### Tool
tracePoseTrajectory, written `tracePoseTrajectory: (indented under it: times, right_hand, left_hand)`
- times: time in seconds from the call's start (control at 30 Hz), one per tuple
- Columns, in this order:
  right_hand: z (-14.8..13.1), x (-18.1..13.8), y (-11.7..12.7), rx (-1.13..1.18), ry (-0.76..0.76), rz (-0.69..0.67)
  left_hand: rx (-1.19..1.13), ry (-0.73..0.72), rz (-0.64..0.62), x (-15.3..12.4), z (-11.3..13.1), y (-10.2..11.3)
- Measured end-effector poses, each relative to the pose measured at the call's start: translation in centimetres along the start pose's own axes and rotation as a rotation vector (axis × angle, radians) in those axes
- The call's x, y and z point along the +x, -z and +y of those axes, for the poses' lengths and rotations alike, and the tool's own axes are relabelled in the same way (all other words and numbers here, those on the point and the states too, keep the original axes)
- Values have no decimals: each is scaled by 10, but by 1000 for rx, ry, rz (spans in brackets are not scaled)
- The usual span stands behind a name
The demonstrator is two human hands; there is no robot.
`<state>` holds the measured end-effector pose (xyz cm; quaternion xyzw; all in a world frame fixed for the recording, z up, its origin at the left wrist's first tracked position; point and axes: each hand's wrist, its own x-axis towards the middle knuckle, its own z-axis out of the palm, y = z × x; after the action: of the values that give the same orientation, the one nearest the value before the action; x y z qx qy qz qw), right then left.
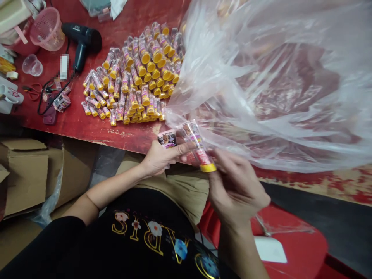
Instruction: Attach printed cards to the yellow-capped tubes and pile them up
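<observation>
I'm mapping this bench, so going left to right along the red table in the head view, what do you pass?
Pink plastic mesh basket → black hair dryer → heap of yellow-capped clear tubes → large clear plastic bag.

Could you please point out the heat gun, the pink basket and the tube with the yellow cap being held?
heat gun (83,38), head view, black body.
pink basket (48,29), head view, mesh wall.
yellow-capped tube (203,157), head view, label near cap.
</observation>
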<state>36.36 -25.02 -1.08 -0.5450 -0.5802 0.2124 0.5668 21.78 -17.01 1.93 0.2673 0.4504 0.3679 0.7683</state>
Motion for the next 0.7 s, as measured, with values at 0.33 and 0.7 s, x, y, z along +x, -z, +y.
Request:
tracePoseTrajectory:
  times: [0.33,0.7]
  right_hand:
    - [2,11,-28,-70,20,215]
    - [3,24,-52,37,-20,130]
  left_hand:
    - [70,18,-28,-8,-2,12]
    - [-39,-44,24,-8,7,31]
